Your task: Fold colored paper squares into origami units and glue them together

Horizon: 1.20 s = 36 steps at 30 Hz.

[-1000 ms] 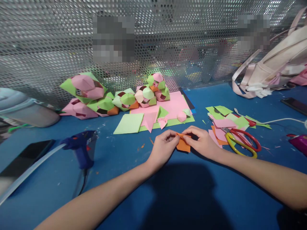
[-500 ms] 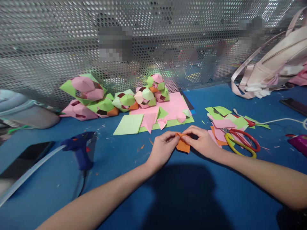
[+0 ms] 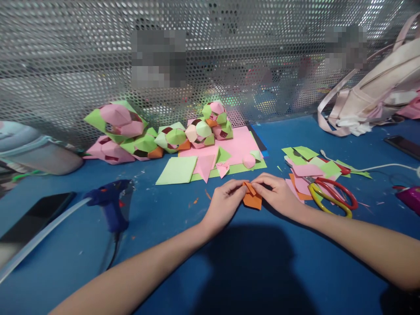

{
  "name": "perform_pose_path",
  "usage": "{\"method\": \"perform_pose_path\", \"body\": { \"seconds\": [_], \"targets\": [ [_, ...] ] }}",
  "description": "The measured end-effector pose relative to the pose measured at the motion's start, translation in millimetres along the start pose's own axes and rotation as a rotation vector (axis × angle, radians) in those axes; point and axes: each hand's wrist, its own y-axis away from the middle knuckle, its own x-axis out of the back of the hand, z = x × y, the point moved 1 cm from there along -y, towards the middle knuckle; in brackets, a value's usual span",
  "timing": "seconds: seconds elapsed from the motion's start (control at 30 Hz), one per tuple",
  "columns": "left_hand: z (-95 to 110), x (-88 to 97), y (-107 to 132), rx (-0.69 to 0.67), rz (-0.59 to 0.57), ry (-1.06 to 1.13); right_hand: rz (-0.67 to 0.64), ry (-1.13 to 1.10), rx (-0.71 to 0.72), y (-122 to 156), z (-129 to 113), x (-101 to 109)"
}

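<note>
A small piece of orange paper (image 3: pixel 252 201) is pinched between both hands just above the blue table, its upper edge folded over. My left hand (image 3: pixel 226 199) grips its left side with thumb and fingers closed. At the upper right, my right hand (image 3: pixel 274 192) pinches the fold the same way. Behind the hands lie a folded pink paper piece (image 3: pixel 222 169), a rounded pink piece (image 3: pixel 248 161) and a stack of pale green paper squares (image 3: pixel 176 169). Scissors (image 3: pixel 334 197) with red and yellow handles rest to the right of my right hand.
A blue glue gun (image 3: pixel 111 205) stands on the left beside a dark phone (image 3: pixel 39 214). Several folded paper balls (image 3: pixel 172 138) line the perforated metal panel (image 3: pixel 229 57). Paper scraps (image 3: pixel 306 169) lie near the scissors, below a pale bag (image 3: pixel 377 87) at the back right.
The orange paper's top edge now shows a raised folded flap between my fingertips. Both hands keep their hold, and the whole view has shifted slightly.
</note>
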Motion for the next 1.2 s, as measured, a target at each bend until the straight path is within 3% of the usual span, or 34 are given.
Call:
{"method": "perform_pose_path", "body": {
  "seconds": [0.43, 0.77, 1.2],
  "targets": [
    [-2.5, 0.3, -1.1, -0.018, -0.019, -0.048, 0.037, 0.047, 0.013, 0.2, 0.3, 1.1],
    [-6.6, -0.3, -2.1, 0.046, -0.017, -0.002, 0.030, 0.057, 0.020, 1.3, -0.6, -0.2],
    [-3.4, -1.3, -1.0, -0.052, -0.047, -0.081, 0.078, 0.137, 0.098, 1.8, -0.4, -1.6]
  ]
}}
